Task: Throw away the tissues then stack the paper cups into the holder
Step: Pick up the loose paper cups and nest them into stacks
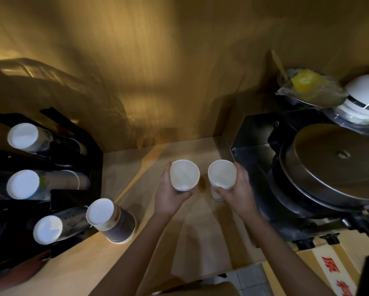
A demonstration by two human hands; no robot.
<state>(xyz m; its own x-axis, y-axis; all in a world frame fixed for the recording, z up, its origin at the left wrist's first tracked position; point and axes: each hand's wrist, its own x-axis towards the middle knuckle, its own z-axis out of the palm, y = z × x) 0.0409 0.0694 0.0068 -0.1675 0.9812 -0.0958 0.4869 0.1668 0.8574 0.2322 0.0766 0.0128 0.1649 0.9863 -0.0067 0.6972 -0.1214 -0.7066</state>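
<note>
Above the wooden counter (192, 231) my left hand (168, 195) grips a white paper cup stack (184, 175), open mouth up. My right hand (238, 190) holds a second white cup stack (222, 174) beside it, a small gap between the two. A black cup holder (72, 195) stands at the left with three rows of cups lying sideways in it, white bottoms facing me (23, 135), (23, 184), (48, 229). One more cup stack (111, 220) stands upside down on the counter by the holder's front. No tissues are in view.
A black machine with a round steel lid (337, 165) fills the right side, close to my right hand. Behind it sit a plastic-wrapped dish with something yellow (307, 86) and white bowls (364, 97). A wooden wall (158, 71) closes the back.
</note>
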